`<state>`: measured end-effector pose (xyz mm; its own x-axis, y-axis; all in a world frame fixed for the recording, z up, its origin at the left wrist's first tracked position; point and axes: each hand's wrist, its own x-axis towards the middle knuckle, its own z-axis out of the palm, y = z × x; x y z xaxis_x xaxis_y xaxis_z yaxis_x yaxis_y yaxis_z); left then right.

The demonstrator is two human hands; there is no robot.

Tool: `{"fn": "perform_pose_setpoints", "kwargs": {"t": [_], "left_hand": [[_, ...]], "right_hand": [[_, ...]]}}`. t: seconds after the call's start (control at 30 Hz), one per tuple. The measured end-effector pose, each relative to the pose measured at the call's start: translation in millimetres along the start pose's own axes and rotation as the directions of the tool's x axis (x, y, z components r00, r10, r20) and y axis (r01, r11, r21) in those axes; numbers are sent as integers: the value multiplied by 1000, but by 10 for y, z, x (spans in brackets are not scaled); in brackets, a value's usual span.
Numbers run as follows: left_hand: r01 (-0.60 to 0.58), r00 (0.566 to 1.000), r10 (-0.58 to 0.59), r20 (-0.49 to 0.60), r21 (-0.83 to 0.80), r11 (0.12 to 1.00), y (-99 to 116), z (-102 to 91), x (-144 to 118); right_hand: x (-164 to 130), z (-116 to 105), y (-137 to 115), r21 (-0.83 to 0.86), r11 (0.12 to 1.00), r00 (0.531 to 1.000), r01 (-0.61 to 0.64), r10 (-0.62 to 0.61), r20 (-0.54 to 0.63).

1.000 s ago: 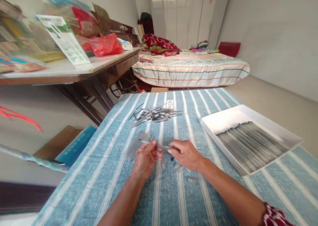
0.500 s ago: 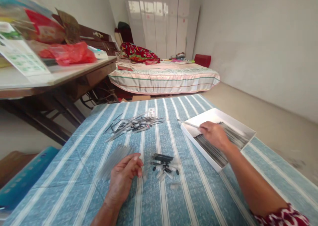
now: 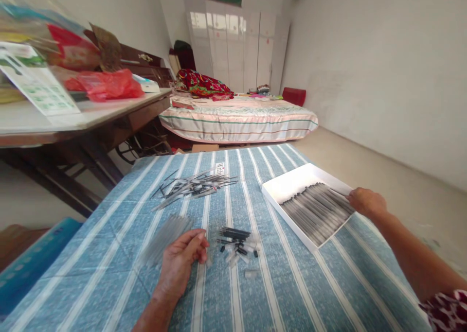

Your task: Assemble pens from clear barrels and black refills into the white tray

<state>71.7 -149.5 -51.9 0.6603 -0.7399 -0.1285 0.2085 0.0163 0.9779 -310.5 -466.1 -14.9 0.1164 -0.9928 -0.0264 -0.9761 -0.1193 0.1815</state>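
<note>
My right hand [image 3: 368,203] is closed on the end of a slim grey pen [image 3: 338,192] at the right rim of the white box [image 3: 288,222]. Rows of similar grey pens [image 3: 314,210] with dark ends lie side by side in that box. My left hand [image 3: 180,259] hovers over the cloth with thumb and fingers pinched; whatever they hold is too small to make out. Beside it on the left lies a bundle of clear tubes [image 3: 164,239]. Just to its right are short black pieces [image 3: 235,234] with clear caps [image 3: 233,259] among them.
A loose heap of thin dark and clear pen parts [image 3: 197,186] lies farther back on the striped blue cloth [image 3: 116,254]. One clear cap [image 3: 250,273] sits apart near the front. A desk [image 3: 95,120] with bags stands left, a bed [image 3: 241,120] behind.
My right hand has moved right, from over the box's left part to its right rim, with the pen. The left hand stays pinched in about the same place.
</note>
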Motion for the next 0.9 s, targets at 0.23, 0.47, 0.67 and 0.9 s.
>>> {"fn": "perform_pose_setpoints", "kwargs": {"t": [0.23,0.47,0.67,0.9], "left_hand": [[-18,999,18,27,18,1000,-13,-14,-20],[6,1000,-7,27,22,1000,23,22,-45],[-5,998,1,61,50,999,-24,4,-35],[-6,999,5,38,27,1000,-50,23,-75]], "right_hand": [[107,88,-34,-3,999,998,35,-34,51],[129,42,-105,-9,999,999,34,-34,22],[185,130,-214,91,988,992,124,-126,18],[166,261,-144,180,976,991,119,-108,-73]]}}
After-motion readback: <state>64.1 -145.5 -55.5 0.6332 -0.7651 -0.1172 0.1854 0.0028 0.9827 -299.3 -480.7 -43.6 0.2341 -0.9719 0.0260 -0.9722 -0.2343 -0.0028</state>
